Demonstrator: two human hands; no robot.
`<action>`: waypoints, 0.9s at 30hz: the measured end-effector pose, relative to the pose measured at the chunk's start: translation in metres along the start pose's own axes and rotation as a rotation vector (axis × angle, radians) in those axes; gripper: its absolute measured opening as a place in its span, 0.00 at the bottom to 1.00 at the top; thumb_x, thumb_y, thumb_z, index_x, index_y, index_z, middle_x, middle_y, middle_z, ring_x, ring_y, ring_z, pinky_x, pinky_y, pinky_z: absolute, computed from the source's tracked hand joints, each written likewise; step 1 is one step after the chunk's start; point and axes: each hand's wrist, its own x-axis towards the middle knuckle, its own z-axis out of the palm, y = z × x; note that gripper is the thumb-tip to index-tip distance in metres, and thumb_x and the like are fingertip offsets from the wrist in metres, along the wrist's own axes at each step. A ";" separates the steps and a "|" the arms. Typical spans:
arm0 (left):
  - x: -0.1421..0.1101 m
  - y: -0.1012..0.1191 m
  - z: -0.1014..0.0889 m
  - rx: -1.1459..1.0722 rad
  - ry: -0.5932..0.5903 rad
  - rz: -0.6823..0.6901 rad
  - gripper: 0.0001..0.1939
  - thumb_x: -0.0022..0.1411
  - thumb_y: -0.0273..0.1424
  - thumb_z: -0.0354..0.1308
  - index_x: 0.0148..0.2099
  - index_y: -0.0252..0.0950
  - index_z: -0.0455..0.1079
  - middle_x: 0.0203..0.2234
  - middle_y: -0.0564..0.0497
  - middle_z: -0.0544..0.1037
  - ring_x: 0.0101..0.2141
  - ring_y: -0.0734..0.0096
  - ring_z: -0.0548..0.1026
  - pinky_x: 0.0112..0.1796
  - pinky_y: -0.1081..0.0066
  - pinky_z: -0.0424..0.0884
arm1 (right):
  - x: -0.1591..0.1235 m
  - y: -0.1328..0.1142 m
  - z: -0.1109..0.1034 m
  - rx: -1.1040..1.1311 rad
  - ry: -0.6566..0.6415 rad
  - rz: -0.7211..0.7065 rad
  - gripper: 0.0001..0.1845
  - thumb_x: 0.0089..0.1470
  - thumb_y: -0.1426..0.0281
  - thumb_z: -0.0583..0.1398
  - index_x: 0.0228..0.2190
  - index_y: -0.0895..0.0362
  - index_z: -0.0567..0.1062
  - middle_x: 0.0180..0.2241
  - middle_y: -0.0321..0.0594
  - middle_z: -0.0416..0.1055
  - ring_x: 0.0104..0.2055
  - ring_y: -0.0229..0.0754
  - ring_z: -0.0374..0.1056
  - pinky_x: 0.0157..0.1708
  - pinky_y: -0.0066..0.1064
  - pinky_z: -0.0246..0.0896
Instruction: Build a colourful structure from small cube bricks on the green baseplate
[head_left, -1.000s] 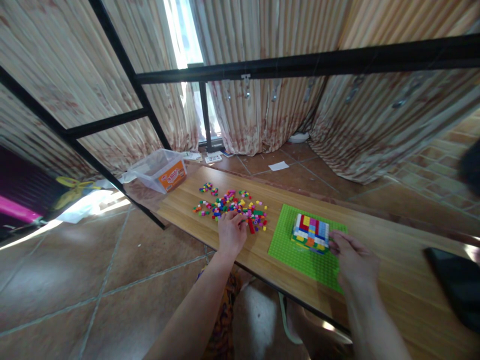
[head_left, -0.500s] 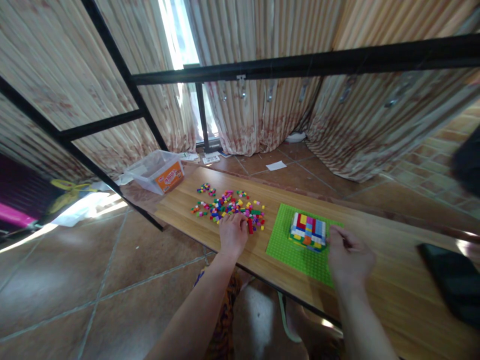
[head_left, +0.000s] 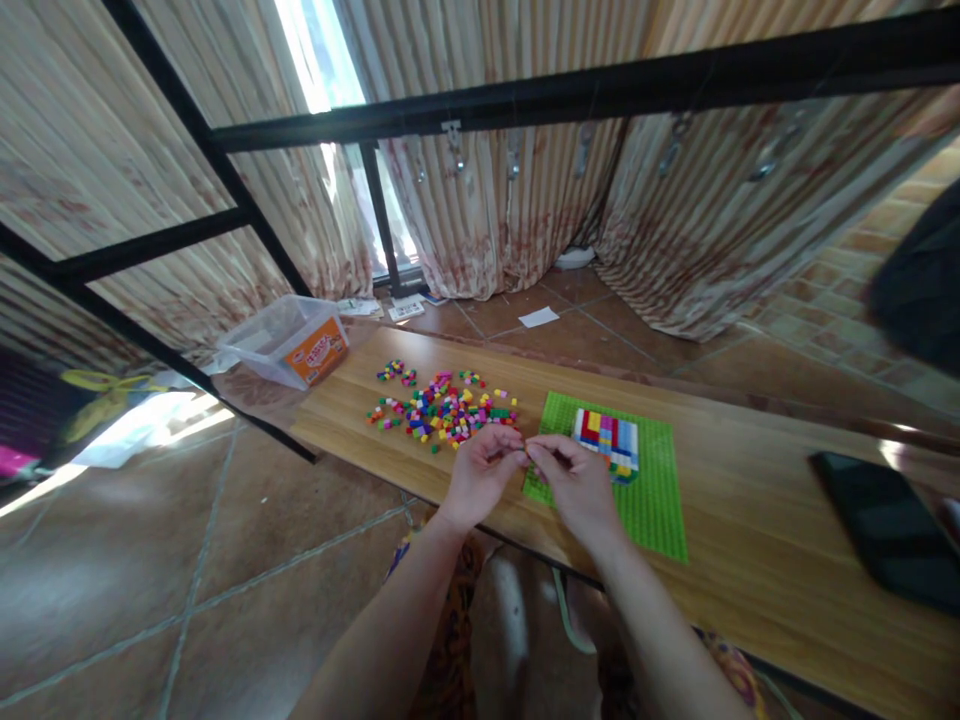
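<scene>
Pinching at the tips, the fingers of my left hand (head_left: 480, 482) and right hand (head_left: 583, 488) meet, clamped on what looks like a small piece (head_left: 524, 450), too tiny to make out. From that meeting point, loose bricks (head_left: 452, 411) lie scattered on the tabletop (head_left: 750, 500) around ten o'clock, and the built block (head_left: 609, 440) stands on the green baseplate (head_left: 660, 510) at three. I expect each loose brick to feel light, hard and slick, easily flicked away, so opposite side walls suit a thumb and one finger. The block should be stiff, yet liable to split at its seams; it is best taken low, by two facing sides.
</scene>
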 end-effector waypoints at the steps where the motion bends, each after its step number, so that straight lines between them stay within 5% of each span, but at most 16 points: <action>1: 0.000 0.001 -0.001 -0.021 -0.011 -0.009 0.08 0.53 0.29 0.63 0.36 0.34 0.68 0.29 0.52 0.74 0.30 0.75 0.74 0.36 0.72 0.72 | 0.001 0.000 0.001 0.010 -0.003 0.002 0.15 0.51 0.58 0.60 0.30 0.57 0.77 0.23 0.37 0.73 0.24 0.37 0.64 0.25 0.28 0.58; 9: 0.002 0.004 -0.012 -0.049 -0.011 -0.038 0.09 0.54 0.33 0.62 0.37 0.35 0.71 0.28 0.52 0.77 0.29 0.73 0.76 0.36 0.70 0.73 | 0.006 0.006 0.013 0.149 0.045 0.122 0.17 0.48 0.56 0.61 0.29 0.59 0.76 0.20 0.36 0.71 0.21 0.36 0.63 0.23 0.27 0.59; 16: 0.006 -0.005 -0.022 0.158 0.097 0.097 0.04 0.55 0.31 0.61 0.34 0.36 0.75 0.33 0.50 0.78 0.36 0.70 0.75 0.41 0.68 0.72 | 0.002 0.017 0.026 -0.467 0.052 -0.152 0.11 0.52 0.71 0.55 0.31 0.55 0.78 0.30 0.43 0.75 0.32 0.43 0.69 0.35 0.34 0.62; 22: 0.009 -0.007 -0.017 0.288 0.085 0.234 0.05 0.59 0.29 0.57 0.34 0.38 0.75 0.33 0.51 0.78 0.38 0.70 0.75 0.44 0.68 0.71 | 0.004 0.014 0.030 -0.504 0.066 -0.159 0.14 0.52 0.75 0.53 0.35 0.56 0.78 0.34 0.44 0.77 0.36 0.45 0.72 0.38 0.35 0.63; 27: 0.011 -0.005 -0.007 0.373 0.089 0.272 0.06 0.60 0.28 0.56 0.35 0.38 0.75 0.34 0.50 0.78 0.40 0.69 0.75 0.47 0.66 0.69 | -0.003 0.002 0.012 -0.468 0.134 -0.218 0.14 0.57 0.71 0.52 0.36 0.55 0.78 0.35 0.44 0.77 0.35 0.43 0.72 0.37 0.33 0.64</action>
